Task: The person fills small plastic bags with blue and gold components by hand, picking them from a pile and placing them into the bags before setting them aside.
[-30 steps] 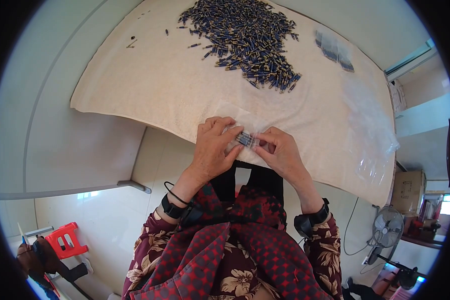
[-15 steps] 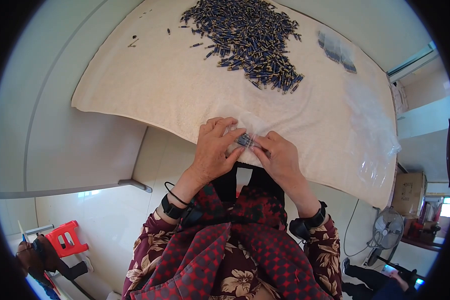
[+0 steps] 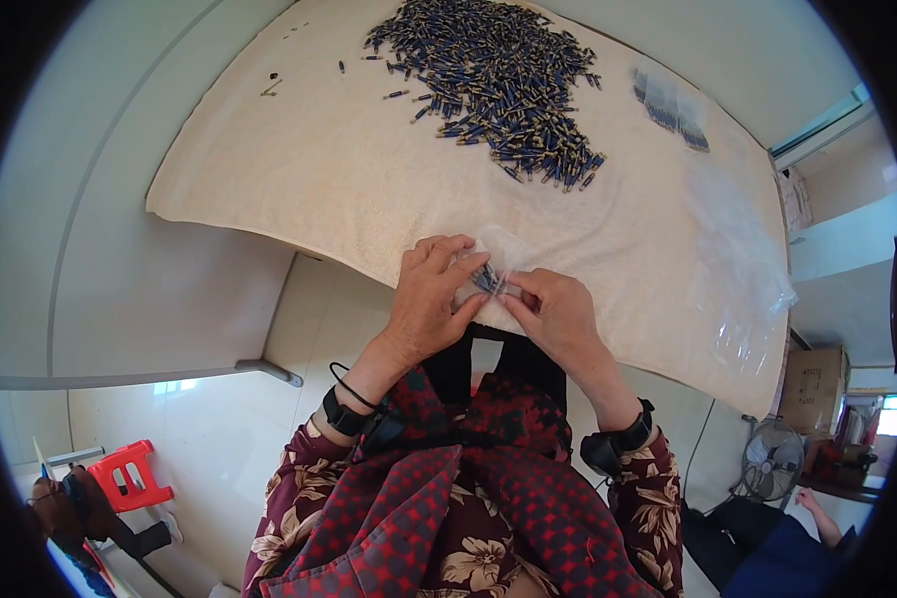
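Observation:
Both my hands meet at the near edge of a table covered with a cream towel [image 3: 299, 169]. My left hand [image 3: 429, 299] and my right hand [image 3: 556, 314] pinch a small clear plastic bag [image 3: 495, 251] from either side. A few small blue parts [image 3: 488, 280] sit inside the bag between my fingertips. A large heap of the same blue and brass parts [image 3: 498, 80] lies on the far side of the towel.
Filled clear bags [image 3: 671, 108] lie at the far right, and a stack of empty clear bags [image 3: 743, 269] sits at the right edge. A few stray parts [image 3: 271, 84] lie far left. A red stool [image 3: 130, 476], a fan [image 3: 764, 466] and another person [image 3: 767, 548] are on the floor.
My right hand has drawn closer to the left, and the blue parts are bunched tighter between the fingertips. A person has come into view at the lower right.

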`<state>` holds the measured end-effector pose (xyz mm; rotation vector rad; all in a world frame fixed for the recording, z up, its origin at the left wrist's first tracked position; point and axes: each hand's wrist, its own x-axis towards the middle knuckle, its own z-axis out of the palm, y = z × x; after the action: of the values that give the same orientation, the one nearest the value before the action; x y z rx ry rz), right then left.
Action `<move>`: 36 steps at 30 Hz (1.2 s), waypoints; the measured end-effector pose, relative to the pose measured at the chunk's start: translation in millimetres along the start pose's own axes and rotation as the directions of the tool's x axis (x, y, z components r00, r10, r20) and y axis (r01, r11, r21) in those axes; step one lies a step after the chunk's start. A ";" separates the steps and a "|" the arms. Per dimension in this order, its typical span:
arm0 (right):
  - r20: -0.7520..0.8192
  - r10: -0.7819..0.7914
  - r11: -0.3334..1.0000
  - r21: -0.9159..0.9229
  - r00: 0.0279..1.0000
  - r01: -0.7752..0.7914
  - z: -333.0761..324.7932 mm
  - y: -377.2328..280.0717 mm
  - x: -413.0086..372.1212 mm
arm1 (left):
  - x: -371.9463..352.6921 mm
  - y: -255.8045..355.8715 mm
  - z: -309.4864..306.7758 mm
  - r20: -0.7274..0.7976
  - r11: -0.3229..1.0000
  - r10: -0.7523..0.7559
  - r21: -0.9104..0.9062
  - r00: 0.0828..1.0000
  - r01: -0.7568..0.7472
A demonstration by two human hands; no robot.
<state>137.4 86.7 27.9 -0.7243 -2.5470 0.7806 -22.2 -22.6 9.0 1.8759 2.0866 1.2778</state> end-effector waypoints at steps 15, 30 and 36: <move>-0.027 0.069 0.996 0.053 0.997 -0.068 3.7 2.6 1.1 | 5.2 8.3 -0.9 0.062 0.995 0.078 0.062 0.995 -0.082; -0.332 0.230 0.973 0.091 0.915 -0.212 -48.4 47.9 60.6 | 9.6 14.4 7.8 0.201 0.982 0.083 0.149 0.976 -0.114; 0.507 -0.127 0.741 -0.524 0.853 0.421 -89.7 -59.2 122.2 | 15.3 16.4 3.3 0.082 0.996 0.044 0.080 0.996 -0.050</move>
<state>62.3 150.7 157.3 -0.3156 -3.2758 -0.0505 -11.3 -9.3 23.7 1.9857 2.0975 1.1213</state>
